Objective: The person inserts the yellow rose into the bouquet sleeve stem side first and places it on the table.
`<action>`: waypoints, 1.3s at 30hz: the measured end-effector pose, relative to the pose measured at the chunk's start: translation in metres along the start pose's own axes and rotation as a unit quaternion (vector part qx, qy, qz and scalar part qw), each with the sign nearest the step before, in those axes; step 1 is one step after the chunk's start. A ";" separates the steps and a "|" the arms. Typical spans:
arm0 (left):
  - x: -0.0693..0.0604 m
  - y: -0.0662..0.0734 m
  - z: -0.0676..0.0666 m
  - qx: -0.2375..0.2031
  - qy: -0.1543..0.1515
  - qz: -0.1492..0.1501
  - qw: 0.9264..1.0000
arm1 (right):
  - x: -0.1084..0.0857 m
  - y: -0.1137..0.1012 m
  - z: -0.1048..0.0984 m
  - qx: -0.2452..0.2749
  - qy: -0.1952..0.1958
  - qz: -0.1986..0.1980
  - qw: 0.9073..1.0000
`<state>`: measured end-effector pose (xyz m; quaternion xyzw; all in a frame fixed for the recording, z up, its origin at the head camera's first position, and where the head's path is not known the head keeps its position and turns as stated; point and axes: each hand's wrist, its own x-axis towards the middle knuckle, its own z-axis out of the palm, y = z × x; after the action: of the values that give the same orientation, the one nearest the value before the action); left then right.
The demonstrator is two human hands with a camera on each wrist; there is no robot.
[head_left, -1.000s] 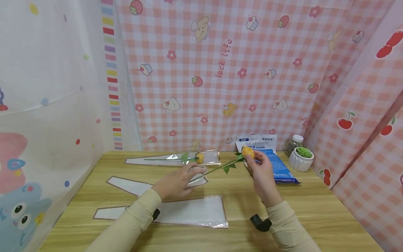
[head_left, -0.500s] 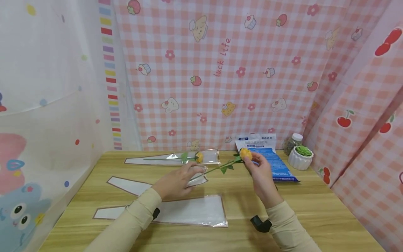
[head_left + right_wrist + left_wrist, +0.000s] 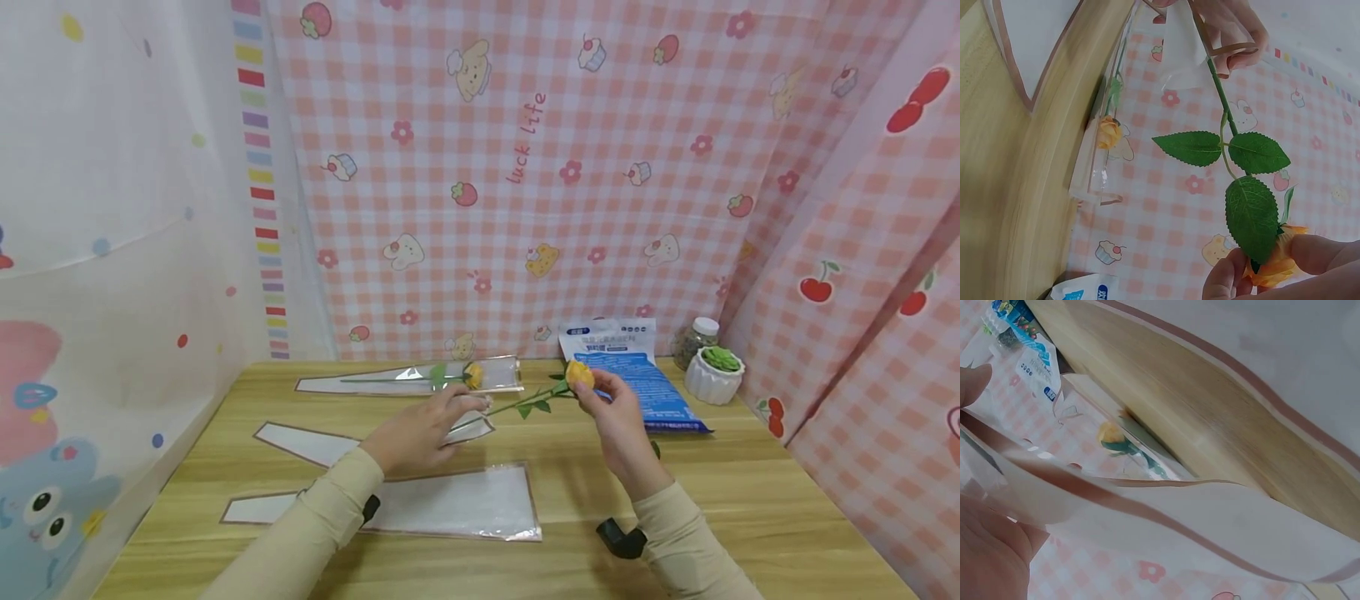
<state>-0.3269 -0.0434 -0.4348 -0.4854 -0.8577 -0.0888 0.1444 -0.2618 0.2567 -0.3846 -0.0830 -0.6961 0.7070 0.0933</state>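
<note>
Rose (image 3: 579, 374) sat pinched in the right hand (image 3: 620, 418), left hand (image 3: 422, 430) gripping the bag (image 3: 471, 429), whose edge (image 3: 1233, 48) could've snagged splayed leaves (image 3: 1251, 209).

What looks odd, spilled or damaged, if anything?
Nothing stands out: the right hand holds the yellow rose, its stem reaching the flower sleeve in the left hand, and no spill or damage shows.
</note>
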 end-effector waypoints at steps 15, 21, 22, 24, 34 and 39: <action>-0.001 0.000 -0.002 -0.003 -0.006 -0.004 1.000 | -0.001 0.009 0.007 -0.017 -0.007 -0.013 1.000; -0.001 0.001 -0.003 -0.007 -0.003 -0.004 1.000 | -0.002 0.009 0.009 -0.020 -0.012 -0.016 1.000; 0.000 0.001 -0.003 -0.006 -0.003 -0.004 1.000 | -0.002 0.009 0.009 -0.021 -0.013 -0.016 1.000; 0.000 0.001 -0.003 -0.004 -0.004 -0.005 1.000 | -0.002 0.009 0.010 -0.023 -0.013 -0.015 1.000; 0.001 0.002 -0.003 0.004 -0.007 -0.006 1.000 | -0.001 0.011 0.011 -0.033 -0.017 -0.006 0.999; 0.002 0.002 -0.003 0.004 -0.010 -0.007 1.000 | -0.002 0.012 0.012 -0.037 -0.019 -0.006 0.999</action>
<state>-0.3254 -0.0419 -0.4313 -0.4799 -0.8627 -0.0817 0.1371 -0.2634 0.2445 -0.3965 -0.0686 -0.7242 0.6813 0.0811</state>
